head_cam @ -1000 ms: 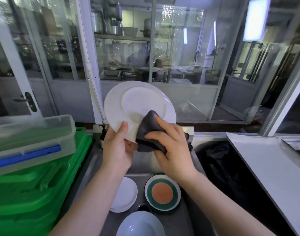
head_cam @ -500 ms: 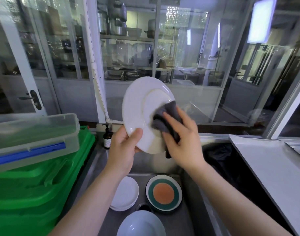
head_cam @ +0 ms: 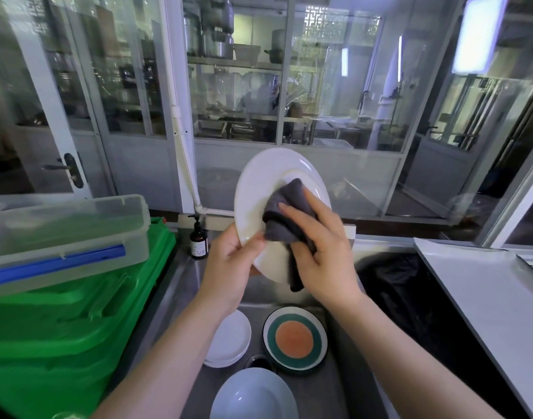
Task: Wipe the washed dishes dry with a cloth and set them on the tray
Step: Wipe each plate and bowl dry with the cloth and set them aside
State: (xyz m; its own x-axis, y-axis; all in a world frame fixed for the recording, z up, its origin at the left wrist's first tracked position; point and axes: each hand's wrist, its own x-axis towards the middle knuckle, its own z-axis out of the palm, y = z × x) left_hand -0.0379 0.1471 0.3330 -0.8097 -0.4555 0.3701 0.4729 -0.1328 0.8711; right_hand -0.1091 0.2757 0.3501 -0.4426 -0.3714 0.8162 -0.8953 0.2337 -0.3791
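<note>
Plate white, oval, glossy, tilted; grey cloth on it.

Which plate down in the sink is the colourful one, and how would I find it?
Look into the metal sink, below the two hands wiping a big white plate. Three lots of dishes lie there: a stack of small white plates on the left, a pale blue bowl nearest you, and the colourful plate on the right. It alone has an orange middle and a green ring.

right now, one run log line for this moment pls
step: drying | left hand: grips white plate by lower rim, tilted up | right hand: presses grey cloth on plate face | sink: other dishes waiting
</note>
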